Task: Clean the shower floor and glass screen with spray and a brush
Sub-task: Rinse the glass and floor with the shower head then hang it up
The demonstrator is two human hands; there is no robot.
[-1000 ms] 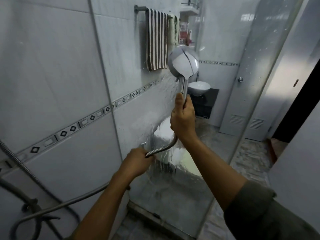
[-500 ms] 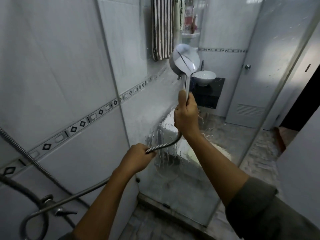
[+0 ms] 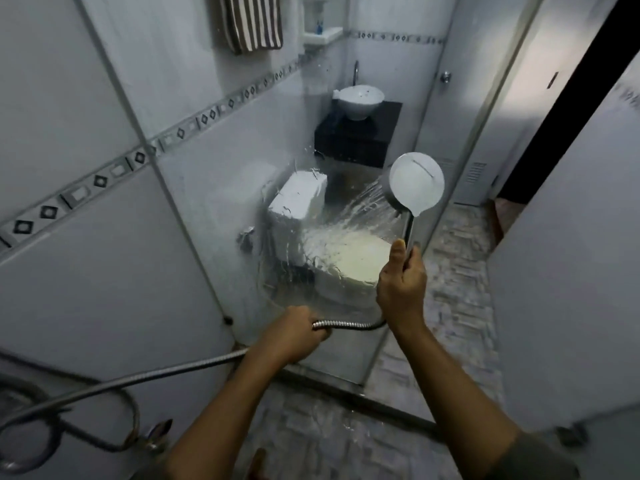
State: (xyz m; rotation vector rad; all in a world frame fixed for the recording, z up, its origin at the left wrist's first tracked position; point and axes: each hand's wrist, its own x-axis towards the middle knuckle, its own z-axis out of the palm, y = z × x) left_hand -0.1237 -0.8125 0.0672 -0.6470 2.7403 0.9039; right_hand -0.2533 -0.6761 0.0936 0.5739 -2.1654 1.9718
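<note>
Single head-worn view, angled down, close above hands, facing glass screen (image 3: 346,237)

I see pale tiled walls (image 3: 86,271) crossed by a band of dark diamonds (image 3: 104,180), a striped towel (image 3: 251,22) hanging high up, a white toilet (image 3: 301,199), a bowl basin (image 3: 358,102) on a black cabinet (image 3: 353,140), a white door (image 3: 464,133) and a grey stone-patterned floor (image 3: 457,306).

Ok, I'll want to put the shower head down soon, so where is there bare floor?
Bare shower floor runs along the inside of the bottom rail of the glass screen, right of the tap. The lower left corner is crowded: the hose loops there. The left hand grips the hose, the right hand the shower head.
</note>
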